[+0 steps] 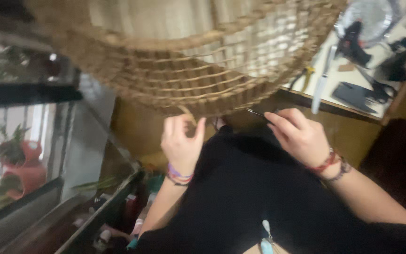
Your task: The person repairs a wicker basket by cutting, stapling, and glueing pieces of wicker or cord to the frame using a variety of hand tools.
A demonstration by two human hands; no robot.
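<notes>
- Basket (184, 61): a large woven one of tan straw is seen filling the top of the view, raised above the lap, with its lower rim just over both hands.
- Left hand (180, 143): its fingers are curled and pinched at a loose strand on the basket's lower edge; whether the strand is firmly clamped cannot be told through the blur.
- Right hand (301, 136): a thin dark tool (255, 112), perhaps a needle or pick, is held between its fingers, its tip pointed at the weave.
- Hands are kept apart, one at each side of the bottom rim.
- Handling, as judged: the basket is likely light and fairly stiff, yet the strands may snap or fray if bent hard; it is best gripped at the thick rim, not by single strands.
- Edges: a table (348, 106) with scissors and other tools is set close on the right, its edge near the right hand; a glass pane and a red pot (24, 171) are seen on the left.
- Open room is found mainly below, over the dark-clad lap (250, 188).
</notes>
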